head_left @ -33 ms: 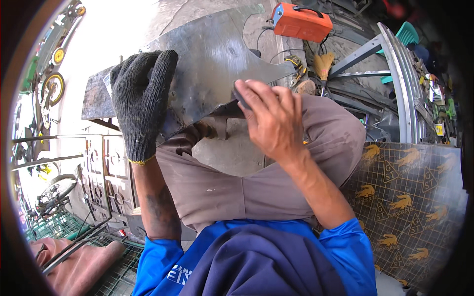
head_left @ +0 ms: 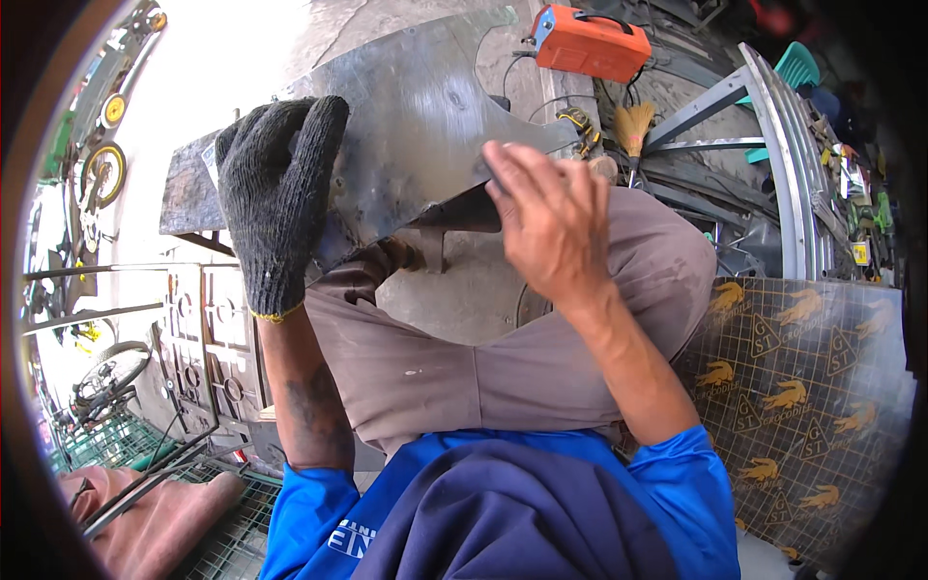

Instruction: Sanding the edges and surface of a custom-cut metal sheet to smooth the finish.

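One gloved left hand (head_left: pixel 280 203), fingers curled (whether gripping, I cannot tell), lies left on the metal sheet (head_left: pixel 416 116), far centre; the bare right hand (head_left: pixel 558 222) pinches a dark block (head_left: pixel 494 174) at its near edge.

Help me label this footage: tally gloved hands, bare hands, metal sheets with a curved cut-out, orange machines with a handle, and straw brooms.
Gloved left hand: 1
Bare right hand: 1
Metal sheet: 1
Orange machine: 1
Straw broom: 1
Total: 5
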A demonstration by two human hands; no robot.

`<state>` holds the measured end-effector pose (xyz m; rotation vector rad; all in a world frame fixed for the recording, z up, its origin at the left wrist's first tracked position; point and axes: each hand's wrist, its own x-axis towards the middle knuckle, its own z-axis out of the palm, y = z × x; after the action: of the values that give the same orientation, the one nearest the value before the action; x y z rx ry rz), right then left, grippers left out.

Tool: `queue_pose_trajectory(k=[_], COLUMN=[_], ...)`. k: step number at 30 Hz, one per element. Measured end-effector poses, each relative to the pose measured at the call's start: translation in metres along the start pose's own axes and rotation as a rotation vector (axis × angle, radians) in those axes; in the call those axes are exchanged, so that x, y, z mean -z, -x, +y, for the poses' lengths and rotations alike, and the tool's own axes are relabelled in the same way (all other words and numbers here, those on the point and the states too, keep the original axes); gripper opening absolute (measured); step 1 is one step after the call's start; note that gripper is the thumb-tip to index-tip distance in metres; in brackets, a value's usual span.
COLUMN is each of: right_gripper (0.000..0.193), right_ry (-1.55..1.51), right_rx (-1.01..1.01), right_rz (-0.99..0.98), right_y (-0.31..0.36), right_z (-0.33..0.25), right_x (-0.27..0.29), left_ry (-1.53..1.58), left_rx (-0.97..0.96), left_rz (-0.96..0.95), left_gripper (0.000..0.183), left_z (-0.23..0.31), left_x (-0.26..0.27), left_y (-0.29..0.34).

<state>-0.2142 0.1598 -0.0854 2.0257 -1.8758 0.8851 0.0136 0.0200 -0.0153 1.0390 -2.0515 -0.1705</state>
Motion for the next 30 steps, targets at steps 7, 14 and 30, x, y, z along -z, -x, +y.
queue_pose_trajectory(k=[7, 14, 30], right_gripper=[0.049, 0.042, 0.049], right_ry=[-0.018, 0.169, -0.039], right_rx=[-0.007, -0.154, 0.006], right_rz=[-0.014, 0.019, -0.1], right_y=[0.001, -0.01, 0.003], right_z=[-0.019, 0.032, -0.039], right_x=[-0.006, -0.001, 0.0], left_ry=[0.072, 0.054, 0.041], left_rx=[0.112, 0.073, 0.052], left_rz=[-0.031, -0.002, -0.027], left_gripper=[0.037, 0.037, 0.032], left_z=[0.005, 0.001, -0.002], left_x=[-0.001, -0.001, -0.003], left_y=[-0.004, -0.004, -0.008])
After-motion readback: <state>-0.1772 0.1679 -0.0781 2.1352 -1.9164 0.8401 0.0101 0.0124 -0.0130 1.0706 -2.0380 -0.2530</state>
